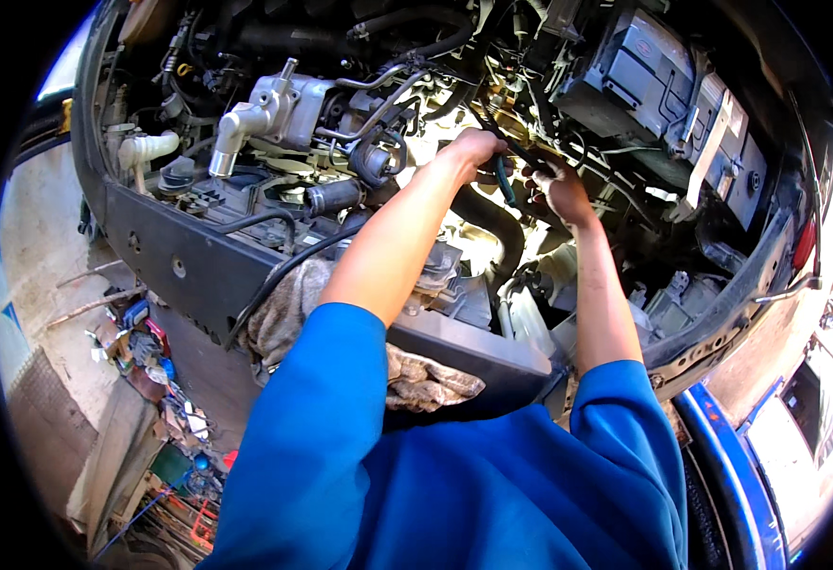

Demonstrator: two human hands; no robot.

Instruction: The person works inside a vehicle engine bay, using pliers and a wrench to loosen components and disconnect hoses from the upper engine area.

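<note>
I lean over an open car engine bay. My left hand reaches deep into the middle of the bay and grips a tool with green handles, likely pliers. My right hand is just to its right, fingers curled around a dark part or hose near the tool's tip; what it holds is hidden in shadow. Both forearms are bare below blue sleeves. A thick black hose curves below the hands.
A silver metal housing sits at the left of the bay, a black battery box at the upper right. A dirty rag lies on the black front crossmember. Scrap and clutter cover the ground at lower left.
</note>
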